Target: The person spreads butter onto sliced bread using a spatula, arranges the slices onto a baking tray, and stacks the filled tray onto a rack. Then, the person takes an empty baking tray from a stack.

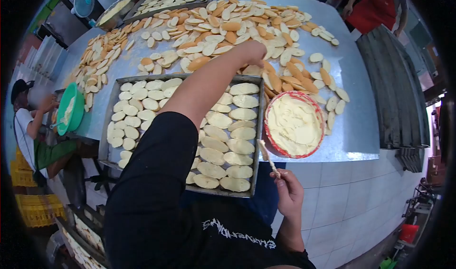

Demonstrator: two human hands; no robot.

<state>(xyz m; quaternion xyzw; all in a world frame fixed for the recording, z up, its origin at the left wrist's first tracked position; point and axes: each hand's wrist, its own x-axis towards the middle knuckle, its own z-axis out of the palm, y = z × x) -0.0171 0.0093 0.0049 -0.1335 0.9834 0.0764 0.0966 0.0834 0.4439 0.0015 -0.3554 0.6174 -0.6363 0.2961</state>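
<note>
My left hand reaches over the tray to the near side of a heap of oval bread slices, some showing brown crust and others pale faces. Its fingers bend down among the slices and are mostly hidden, so I cannot tell whether they hold one. Closed around the handle of a cream-smeared spreading knife, my right hand is low, near the tray's right edge. Rows of pale-topped oval slices fill the metal baking tray, partly covered by my left arm. A red-rimmed tub of pale yellow cream stands beside it.
Another tray of slices and a metal bowl stand at the far left. A person sits at the left by a green basin. Stacked dark trays stand at the right, near a person in a red apron.
</note>
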